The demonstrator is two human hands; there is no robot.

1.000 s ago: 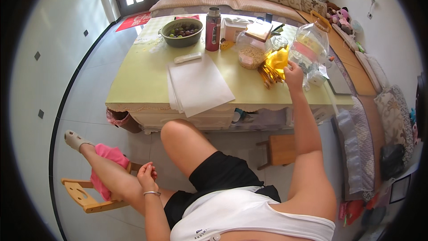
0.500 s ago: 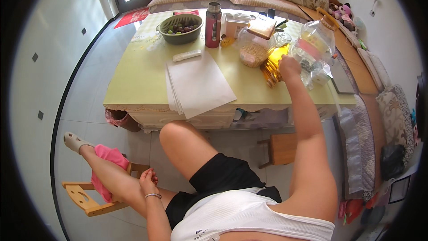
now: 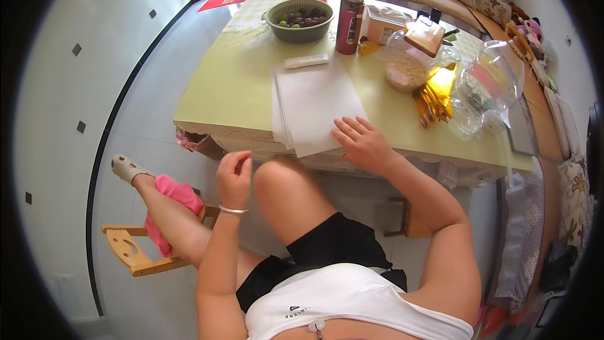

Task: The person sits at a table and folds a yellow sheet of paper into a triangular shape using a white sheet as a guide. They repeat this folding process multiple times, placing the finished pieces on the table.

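A stack of white paper sheets lies at the front of the yellow-green covered table, slightly fanned along its left side. My right hand is open over the sheets' right front corner, fingers stretched out and palm down; whether it presses on them I cannot tell. Level with the table's front edge and left of the paper is my left hand, fingers curled closed, their contents hidden. A white oblong object rests at the paper's far edge. Gold shiny packets lie to the right, apart from both hands.
Farther back are a green basket of grapes, a red thermos and a tissue box. A round jar of grains and a large clear plastic jug stand right. A wooden chair is at my left, a stool below the table.
My right hand has left the gold packets and come left to the paper. The left hand has risen from beside my leg toward the table edge. The whole view has shifted.
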